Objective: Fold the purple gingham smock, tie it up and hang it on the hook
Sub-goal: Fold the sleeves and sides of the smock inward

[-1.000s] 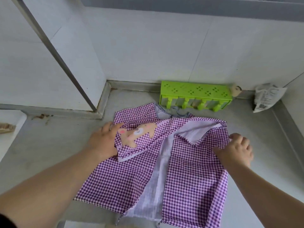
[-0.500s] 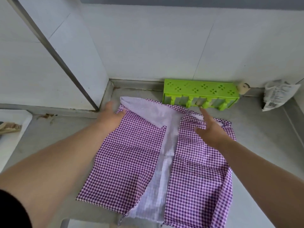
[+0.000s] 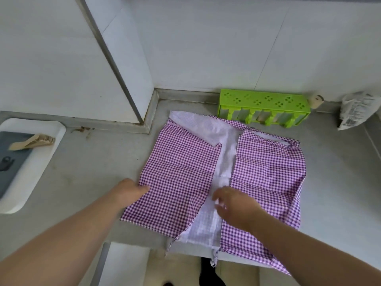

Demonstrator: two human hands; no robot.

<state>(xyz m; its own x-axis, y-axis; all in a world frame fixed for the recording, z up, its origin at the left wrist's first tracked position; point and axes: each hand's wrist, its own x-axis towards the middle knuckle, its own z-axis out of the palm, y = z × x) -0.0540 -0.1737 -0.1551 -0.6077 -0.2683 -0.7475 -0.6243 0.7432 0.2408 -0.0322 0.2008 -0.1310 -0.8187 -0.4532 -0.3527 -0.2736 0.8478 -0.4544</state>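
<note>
The purple gingham smock [image 3: 266, 174] lies flat on the grey counter [image 3: 86, 172], both side flaps folded inward with a pale lining strip showing down the middle. Its lower hem hangs over the counter's front edge. My left hand [image 3: 129, 191] rests on the smock's left edge, fingers tucked at the cloth; whether it pinches the fabric is unclear. My right hand [image 3: 235, 205] hovers over or presses the pale middle strip near the hem, fingers spread and blurred. No hook is in view.
A green plastic rack [image 3: 263, 108] stands against the back wall just beyond the smock. A crumpled plastic bag [image 3: 356, 110] lies at the far right. A white tray [image 3: 31, 168] with a dark device and wooden pieces sits at the left. A wall corner juts out at back left.
Both hands have drawn back from the smock's top toward its lower part, the left to the left edge, the right to the middle strip. The left flap with the bear patch now lies folded inward.
</note>
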